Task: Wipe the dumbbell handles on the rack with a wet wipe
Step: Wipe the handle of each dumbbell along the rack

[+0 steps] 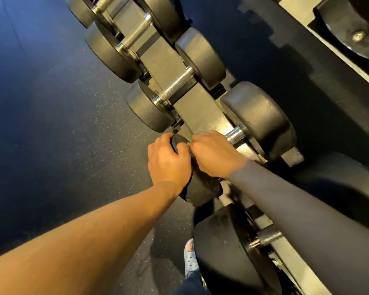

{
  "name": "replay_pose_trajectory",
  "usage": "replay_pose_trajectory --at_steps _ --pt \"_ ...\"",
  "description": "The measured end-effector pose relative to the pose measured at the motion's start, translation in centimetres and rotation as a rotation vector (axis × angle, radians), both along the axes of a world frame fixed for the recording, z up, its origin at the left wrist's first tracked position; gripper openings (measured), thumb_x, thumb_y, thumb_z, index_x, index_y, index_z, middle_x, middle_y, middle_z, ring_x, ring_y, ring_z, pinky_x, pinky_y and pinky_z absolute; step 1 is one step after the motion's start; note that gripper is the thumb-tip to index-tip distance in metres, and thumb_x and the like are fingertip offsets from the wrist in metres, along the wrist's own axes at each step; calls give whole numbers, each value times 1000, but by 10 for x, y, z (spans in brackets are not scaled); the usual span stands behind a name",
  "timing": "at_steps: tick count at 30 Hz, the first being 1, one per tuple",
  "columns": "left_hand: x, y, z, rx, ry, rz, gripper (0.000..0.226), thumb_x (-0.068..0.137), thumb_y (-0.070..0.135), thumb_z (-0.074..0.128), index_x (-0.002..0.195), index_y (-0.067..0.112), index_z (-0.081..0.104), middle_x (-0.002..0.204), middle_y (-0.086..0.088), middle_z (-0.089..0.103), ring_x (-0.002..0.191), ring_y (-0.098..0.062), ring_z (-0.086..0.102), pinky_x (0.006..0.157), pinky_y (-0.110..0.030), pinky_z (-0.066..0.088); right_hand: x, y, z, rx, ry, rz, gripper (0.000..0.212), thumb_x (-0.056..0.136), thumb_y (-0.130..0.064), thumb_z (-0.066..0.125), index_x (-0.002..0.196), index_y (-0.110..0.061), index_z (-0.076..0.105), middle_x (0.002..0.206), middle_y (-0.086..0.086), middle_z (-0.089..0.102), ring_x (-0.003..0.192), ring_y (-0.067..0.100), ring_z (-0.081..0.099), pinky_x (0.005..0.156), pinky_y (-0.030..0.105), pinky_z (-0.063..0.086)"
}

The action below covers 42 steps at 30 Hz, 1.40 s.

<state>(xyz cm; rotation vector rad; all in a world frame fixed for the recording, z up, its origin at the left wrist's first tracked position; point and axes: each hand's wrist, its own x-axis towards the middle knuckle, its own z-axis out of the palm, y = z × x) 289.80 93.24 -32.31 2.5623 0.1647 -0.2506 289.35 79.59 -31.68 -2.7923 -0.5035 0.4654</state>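
**A:** Entry one: the dumbbell under the hands?

**B:** The fourth dumbbell [258, 120], counted from the far end of the row, lies crosswise on the rack [164, 60]. Its handle [234, 135] shows chrome only at the far end. The right hand [215, 152] is wrapped round the rest of it. The left hand [168, 162] curls over the near head [200, 188].

**A:** Wet wipe?

**B:** One, possibly. A pale sliver [190, 146] at the right hand's fingertips may be it (anything more is covered by the hand).

**A:** Dumbbells, total?

**B:** Five in this row: three beyond the hands, one held, and the nearest dumbbell [222, 241] below the right arm's dark sleeve [307, 209]. A sixth head [349, 22] sits on a second rack at the upper right.

**A:** Handles uncovered?

**B:** Three chrome ones on the far side. The nearest shows in part, dark and knurled.

**A:** Remainder?

**B:** One pale perforated shoe [190, 258] on a dark speckled floor [62, 124].
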Motion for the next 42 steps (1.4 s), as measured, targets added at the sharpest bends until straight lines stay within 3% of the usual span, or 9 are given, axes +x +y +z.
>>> replay_pose_trajectory --at_steps 4,7,12,16,22,26,32,39,42 --pt "0 1 -3 -6 -11 -2 59 90 48 34 135 20 60 129 -2 65 120 -25 56 99 -49 52 38 -2 0 -50 288 11 21 100 -28 57 86 -17 45 82 2 50 84 25 51 80 36 41" --pt "2 2 -5 -19 -12 5 63 86 52 30 130 21 62 122 0 67 114 -25 58 93 -49 53 66 2 -5 -11 636 -24 23 100 -13 57 78 -12 48 77 4 49 71 21 51 66 31 44" --pt "1 0 -2 4 -15 4 64 86 50 29 133 20 61 123 -1 66 116 -24 56 96 -49 52 81 7 -16 -174 734 117 13 103 -20 52 103 -8 59 91 9 56 91 27 58 93 43 51" --pt "1 2 -3 -16 -5 0 62 87 50 31 135 21 59 127 -1 65 119 -25 55 98 -49 52 42 5 -3 -71 478 55 7 100 -17 53 95 -14 56 93 8 57 88 25 56 83 40 50" --pt "-1 -2 1 14 -9 9 59 89 43 34 138 19 58 132 -2 63 124 -24 51 102 -47 47 -49 -15 -35 132 -273 -79 26 93 -19 67 117 -13 73 113 6 67 112 26 57 104 40 44" --pt "1 0 -2 4 -13 10 60 88 44 33 136 19 60 129 -1 65 123 -25 54 101 -48 49 -89 -3 -58 446 -394 -396 16 97 -11 59 95 -9 74 93 4 66 85 21 58 71 34 50" --pt "1 2 -2 -16 -26 -4 62 88 46 33 136 17 59 128 -3 65 121 -26 55 101 -50 49 -83 19 -74 1121 306 -1234 19 95 -8 64 81 3 70 67 -2 60 62 4 50 56 12 40" --pt "2 4 -5 -28 -36 -17 61 88 49 34 133 17 59 124 -4 67 117 -28 58 99 -50 52 -53 18 -66 1585 535 -1630 21 90 12 51 102 9 68 97 19 71 87 20 66 74 26 54" --pt "2 5 -5 -30 -39 -19 62 88 49 33 133 16 59 123 -4 67 116 -28 59 99 -50 52 -46 11 -63 1690 500 -1775 21 90 8 47 80 -2 63 77 15 60 65 19 58 62 31 50"
